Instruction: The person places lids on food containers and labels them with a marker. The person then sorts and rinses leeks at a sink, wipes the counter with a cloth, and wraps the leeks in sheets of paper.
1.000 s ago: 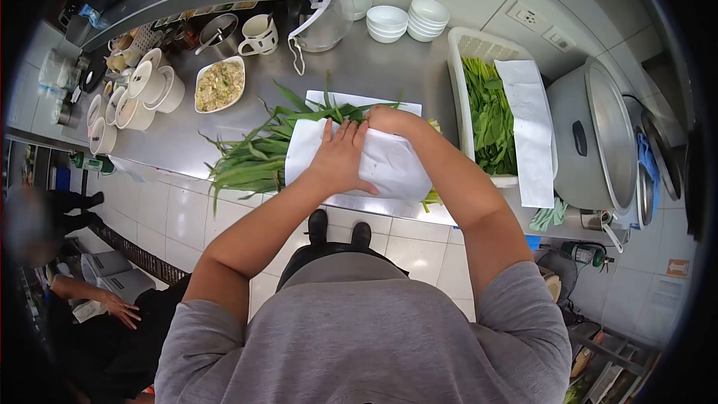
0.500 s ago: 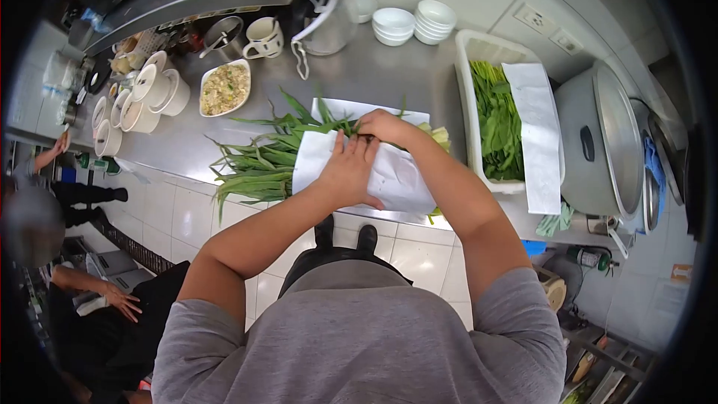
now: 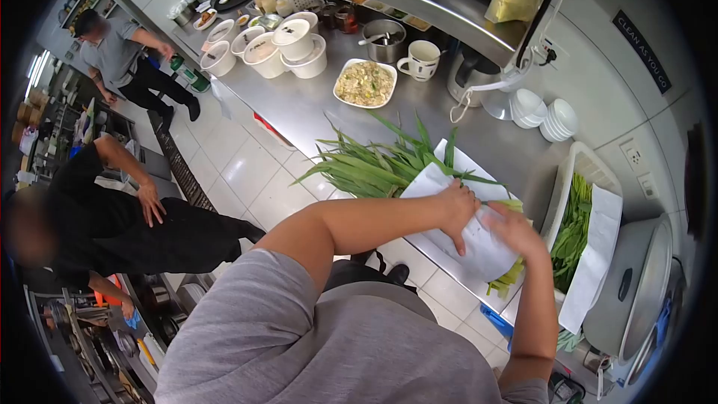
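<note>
A bundle of long green leaves (image 3: 366, 168) with pale stalks (image 3: 508, 278) lies on the steel counter near its front edge. White paper (image 3: 479, 251) is wrapped around the middle of the bundle, and another part of the paper shows flat behind it. My left hand (image 3: 455, 213) grips the wrapped bundle, fingers bent over the top and thumb stretched down the near side. Beside it, nearer the stalk end, my right hand (image 3: 517, 230) is over the paper, its fingers smeared by motion.
To the right stands a white basket (image 3: 559, 213) of greens partly covered with paper, beside a large metal pot (image 3: 624, 292). Behind are a bowl of fried rice (image 3: 365, 84), a mug (image 3: 421, 61), stacked white bowls (image 3: 559, 120) and lidded tubs (image 3: 293, 39). Two people stand at left.
The head view has turned left, bringing the two people further into sight. My right hand has moved from the paper's far edge toward the stalk end; my left fingers now bend over the bundle.
</note>
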`<state>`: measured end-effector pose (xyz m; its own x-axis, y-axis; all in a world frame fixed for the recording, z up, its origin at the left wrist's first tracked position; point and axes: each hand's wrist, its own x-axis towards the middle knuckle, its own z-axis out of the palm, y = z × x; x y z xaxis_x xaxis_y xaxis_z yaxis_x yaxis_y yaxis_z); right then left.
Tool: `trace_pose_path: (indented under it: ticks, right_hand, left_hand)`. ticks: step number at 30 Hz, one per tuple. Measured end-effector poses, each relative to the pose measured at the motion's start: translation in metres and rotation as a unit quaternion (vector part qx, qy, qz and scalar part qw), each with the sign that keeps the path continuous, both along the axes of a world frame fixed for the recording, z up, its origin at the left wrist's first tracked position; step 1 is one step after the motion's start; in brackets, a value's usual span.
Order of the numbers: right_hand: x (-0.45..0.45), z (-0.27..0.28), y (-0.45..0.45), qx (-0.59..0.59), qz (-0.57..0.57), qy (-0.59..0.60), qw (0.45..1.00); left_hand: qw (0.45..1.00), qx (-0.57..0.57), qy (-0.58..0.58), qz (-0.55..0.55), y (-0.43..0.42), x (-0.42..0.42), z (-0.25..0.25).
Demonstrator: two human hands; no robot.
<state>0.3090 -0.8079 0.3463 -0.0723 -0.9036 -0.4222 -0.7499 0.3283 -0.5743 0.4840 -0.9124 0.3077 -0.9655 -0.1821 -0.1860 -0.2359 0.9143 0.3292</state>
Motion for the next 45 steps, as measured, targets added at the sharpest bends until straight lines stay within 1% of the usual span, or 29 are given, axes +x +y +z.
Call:
trace_pose_path:
  ticks: [1, 3, 5, 8, 10, 11, 12, 13, 15, 17, 19, 20, 21, 22, 23, 25, 26, 28, 32, 33, 34, 35, 36, 37, 38, 40, 42, 43, 45]
  right_hand:
    - [0.007, -0.005, 0.019, -0.003, 0.060, 0.054, 0.997]
    - [0.055, 0.016, 0.039, -0.052, 0.030, 0.224, 0.973]
    - [0.050, -0.001, 0.037, -0.088, 0.000, 0.199, 0.976]
    - [0.023, -0.007, 0.017, -0.031, -0.001, 0.144, 0.989]
    - [0.019, -0.011, 0.019, -0.009, -0.016, 0.141, 0.990]
    - [0.018, -0.011, 0.021, -0.013, 0.000, 0.137, 0.991]
    - [0.015, -0.010, 0.020, -0.021, 0.019, 0.134, 0.991]
    - [0.013, -0.009, 0.020, -0.018, 0.011, 0.140, 0.990]
    - [0.014, -0.014, 0.026, -0.077, 0.021, 0.129, 0.988]
    - [-0.005, -0.028, 0.011, -0.089, 0.030, 0.096, 0.991]
    - [-0.028, -0.035, -0.017, -0.058, -0.082, -0.028, 0.995]
    - [-0.031, -0.043, -0.032, -0.058, -0.082, -0.030, 0.994]
    - [-0.029, -0.055, -0.047, -0.185, -0.028, 0.031, 0.982]
    - [-0.027, -0.066, -0.060, -0.308, 0.027, 0.092, 0.947]
    - [-0.028, -0.076, -0.070, -0.307, 0.025, 0.089, 0.947]
    - [-0.026, -0.086, -0.086, -0.186, 0.076, 0.078, 0.977]
    - [-0.027, -0.090, -0.087, -0.186, 0.074, 0.075, 0.977]
    - [-0.028, -0.085, -0.081, -0.098, 0.096, 0.097, 0.986]
    - [-0.023, -0.066, -0.054, -0.059, 0.062, 0.062, 0.994]
    - [-0.022, -0.066, -0.051, -0.043, 0.021, 0.057, 0.997]
    - [-0.020, -0.066, -0.047, -0.028, -0.025, 0.050, 0.998]
    - [-0.018, -0.073, -0.043, -0.027, -0.029, 0.051, 0.998]
    - [-0.018, -0.086, -0.040, -0.076, -0.022, 0.078, 0.994]
    - [-0.017, -0.093, -0.038, -0.125, -0.013, 0.105, 0.986]
    - [-0.015, -0.089, -0.036, -0.124, -0.016, 0.108, 0.986]
    - [-0.009, -0.075, -0.031, -0.111, -0.031, 0.111, 0.987]
    - [-0.008, -0.071, -0.031, -0.104, -0.027, 0.113, 0.988]
    - [-0.007, -0.072, -0.030, -0.102, -0.017, 0.115, 0.988]
    - [-0.004, -0.072, -0.031, -0.106, -0.026, 0.125, 0.986]
  left_hand:
    - [1.000, 0.017, 0.003, 0.000, -0.005, -0.002, -0.002]
    - [0.999, 0.032, 0.015, -0.009, -0.013, -0.010, -0.010]
    - [0.997, 0.071, 0.029, -0.013, -0.019, -0.015, -0.018]
    - [0.989, 0.143, -0.045, 0.014, -0.033, -0.029, -0.013]
    - [0.984, 0.171, -0.024, 0.040, -0.033, -0.027, -0.010]
    - [0.990, 0.129, -0.019, 0.057, -0.023, -0.023, 0.011]
    - [0.974, -0.048, 0.208, 0.070, -0.007, -0.009, -0.013]
    - [0.974, -0.044, 0.214, 0.062, -0.003, -0.004, -0.010]
    - [0.998, -0.009, 0.061, 0.029, 0.005, 0.005, 0.001]
    - [0.999, 0.008, 0.037, 0.018, 0.005, 0.005, 0.002]
    - [0.999, -0.008, 0.026, 0.023, 0.004, 0.004, 0.003]
    - [0.999, -0.017, 0.032, 0.020, 0.005, 0.005, 0.002]
    - [0.999, -0.016, 0.028, 0.019, 0.004, 0.005, 0.003]
    - [1.000, -0.009, 0.019, 0.018, 0.004, 0.004, 0.006]
    - [1.000, -0.002, 0.010, 0.016, 0.004, 0.003, 0.007]
    - [1.000, -0.007, 0.005, 0.015, 0.004, 0.002, 0.008]
    - [1.000, -0.012, 0.003, 0.016, 0.004, 0.003, 0.008]
    - [1.000, -0.021, 0.014, 0.014, 0.003, 0.004, 0.005]
    - [1.000, -0.014, 0.017, 0.014, 0.001, 0.003, 0.005]
    - [1.000, -0.011, 0.020, 0.015, 0.000, -0.001, 0.008]
    - [1.000, -0.004, -0.027, 0.011, -0.003, -0.005, 0.012]
    - [0.997, 0.002, -0.074, 0.005, -0.008, -0.011, 0.014]
    - [0.997, 0.002, -0.071, 0.001, -0.020, -0.018, 0.011]
    - [0.992, 0.099, -0.081, -0.011, -0.039, -0.026, 0.005]
    - [0.976, 0.196, -0.092, -0.025, -0.057, -0.033, 0.000]
    - [0.989, 0.135, -0.046, -0.037, -0.085, -0.045, -0.005]
    - [0.984, 0.165, 0.068, -0.006, -0.110, -0.069, -0.047]
    - [0.984, 0.167, 0.064, -0.013, -0.108, -0.076, -0.055]
    - [0.992, 0.054, 0.111, 0.037, -0.101, -0.093, -0.060]
